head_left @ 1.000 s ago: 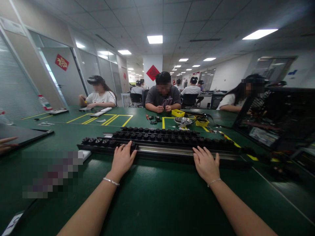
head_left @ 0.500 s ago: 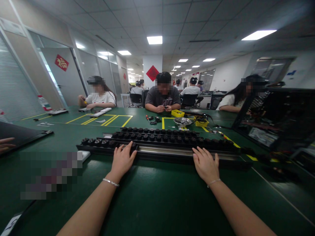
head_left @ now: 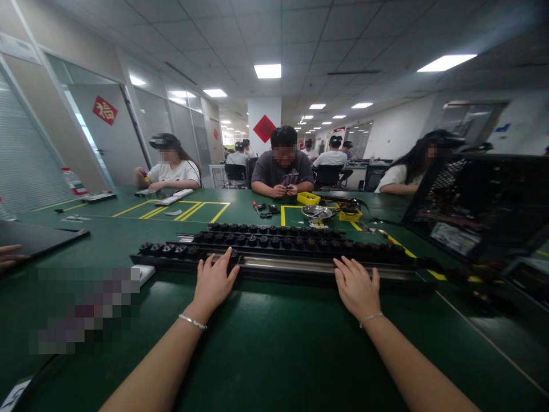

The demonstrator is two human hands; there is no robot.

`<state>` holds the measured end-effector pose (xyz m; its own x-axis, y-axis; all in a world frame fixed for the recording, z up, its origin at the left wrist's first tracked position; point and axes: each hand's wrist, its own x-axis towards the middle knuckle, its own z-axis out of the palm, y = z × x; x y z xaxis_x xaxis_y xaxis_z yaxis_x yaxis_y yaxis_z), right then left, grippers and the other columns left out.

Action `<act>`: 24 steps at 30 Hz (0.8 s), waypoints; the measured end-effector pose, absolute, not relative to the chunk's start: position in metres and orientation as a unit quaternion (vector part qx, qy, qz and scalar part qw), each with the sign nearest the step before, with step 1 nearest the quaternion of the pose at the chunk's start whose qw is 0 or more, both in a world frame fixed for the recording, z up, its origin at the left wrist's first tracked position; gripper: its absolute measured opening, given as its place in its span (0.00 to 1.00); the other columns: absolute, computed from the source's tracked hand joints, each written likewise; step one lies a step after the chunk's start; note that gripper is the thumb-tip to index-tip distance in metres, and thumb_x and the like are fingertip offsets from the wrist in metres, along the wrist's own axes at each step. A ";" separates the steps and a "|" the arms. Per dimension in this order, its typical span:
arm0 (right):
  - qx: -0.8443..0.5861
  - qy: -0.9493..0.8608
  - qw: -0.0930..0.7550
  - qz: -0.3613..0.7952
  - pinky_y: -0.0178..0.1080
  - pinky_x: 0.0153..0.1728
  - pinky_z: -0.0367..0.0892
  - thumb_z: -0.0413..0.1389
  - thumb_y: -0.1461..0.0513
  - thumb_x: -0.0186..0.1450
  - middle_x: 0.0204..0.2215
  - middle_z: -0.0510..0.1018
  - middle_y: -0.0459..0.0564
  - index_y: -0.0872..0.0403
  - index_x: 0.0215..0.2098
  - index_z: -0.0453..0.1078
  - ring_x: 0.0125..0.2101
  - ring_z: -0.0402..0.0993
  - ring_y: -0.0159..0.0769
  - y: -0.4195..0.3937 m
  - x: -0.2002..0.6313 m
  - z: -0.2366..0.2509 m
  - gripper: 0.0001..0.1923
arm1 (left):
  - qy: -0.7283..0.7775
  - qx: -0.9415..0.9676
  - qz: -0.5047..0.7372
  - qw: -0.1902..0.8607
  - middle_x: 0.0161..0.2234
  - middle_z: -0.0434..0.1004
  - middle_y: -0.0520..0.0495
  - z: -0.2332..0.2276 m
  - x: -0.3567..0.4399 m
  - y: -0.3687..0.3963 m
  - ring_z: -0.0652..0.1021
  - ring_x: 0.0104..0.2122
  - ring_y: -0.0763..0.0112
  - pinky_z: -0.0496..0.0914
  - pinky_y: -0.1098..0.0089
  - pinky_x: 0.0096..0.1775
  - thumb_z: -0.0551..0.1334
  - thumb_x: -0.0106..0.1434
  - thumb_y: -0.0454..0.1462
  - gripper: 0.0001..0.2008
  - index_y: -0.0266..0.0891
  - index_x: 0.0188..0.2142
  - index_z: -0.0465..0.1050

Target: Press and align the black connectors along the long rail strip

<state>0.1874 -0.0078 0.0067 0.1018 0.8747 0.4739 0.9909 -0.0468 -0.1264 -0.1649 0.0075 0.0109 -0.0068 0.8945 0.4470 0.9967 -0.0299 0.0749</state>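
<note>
Both hands lie flat on the near edge of a long black rail (head_left: pixel 283 264) that stretches across the green tabletop (head_left: pixel 274 343) in front of the person. The left hand (head_left: pixel 212 280) rests with its fingers spread and loose over the rail's left part, fingertips touching the black knobs there, gripping nothing. The right hand (head_left: pixel 355 286) lies palm down further along, fingers extended onto the silver strip that runs the length of the rail, also released and holding nothing. Each wrist wears a thin bracelet. Just behind this rail lie 2 more black rails (head_left: pixel 274 234) studded with rows of round knobs, parallel to the first and close together. Beside the rail's left end sits a small white block (head_left: pixel 143 272). Farther back, near the middle of the tabletop, stand a metal bowl (head_left: pixel 316 212) and 2 yellow trays (head_left: pixel 309 198), with yellow tape lines marking out boxes on the surface. A person in a grey shirt (head_left: pixel 283 169) sits opposite with hands together over small parts; another in white (head_left: pixel 171 169) sits to the left. A dark open computer case (head_left: pixel 484 206) stands at the right. Someone else's fingers (head_left: pixel 9 256) reach in at the far left edge.
</note>
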 end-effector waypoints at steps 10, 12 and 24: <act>-0.718 -0.653 0.208 -0.122 0.60 0.58 0.40 0.34 0.54 0.68 0.57 0.67 0.47 0.46 0.55 0.65 0.58 0.56 0.41 -0.011 0.185 0.012 0.25 | -0.691 -0.690 -0.182 0.116 0.54 0.70 0.44 0.013 -0.161 0.006 0.62 0.57 0.49 0.52 0.41 0.55 0.47 0.65 0.49 0.28 0.45 0.63 0.51; -0.718 -0.654 0.207 -0.118 0.60 0.58 0.40 0.34 0.54 0.68 0.57 0.66 0.48 0.46 0.56 0.65 0.58 0.56 0.42 -0.011 0.185 0.012 0.26 | -0.689 -0.691 -0.184 0.118 0.54 0.70 0.44 0.013 -0.161 0.006 0.63 0.57 0.49 0.51 0.41 0.56 0.47 0.65 0.48 0.28 0.45 0.63 0.52; -0.719 -0.655 0.197 -0.118 0.59 0.58 0.41 0.33 0.54 0.68 0.57 0.66 0.47 0.46 0.56 0.64 0.58 0.56 0.41 -0.010 0.186 0.011 0.26 | -0.645 -0.724 -0.200 0.142 0.50 0.72 0.36 0.013 -0.160 0.006 0.70 0.51 0.57 0.58 0.54 0.56 0.48 0.65 0.46 0.30 0.30 0.61 0.53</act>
<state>0.1860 -0.0095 0.0110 0.1129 0.8963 0.4288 0.9897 -0.0633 -0.1282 -0.1603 0.0065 0.0132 0.0871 0.8771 0.4724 0.9905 -0.1270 0.0532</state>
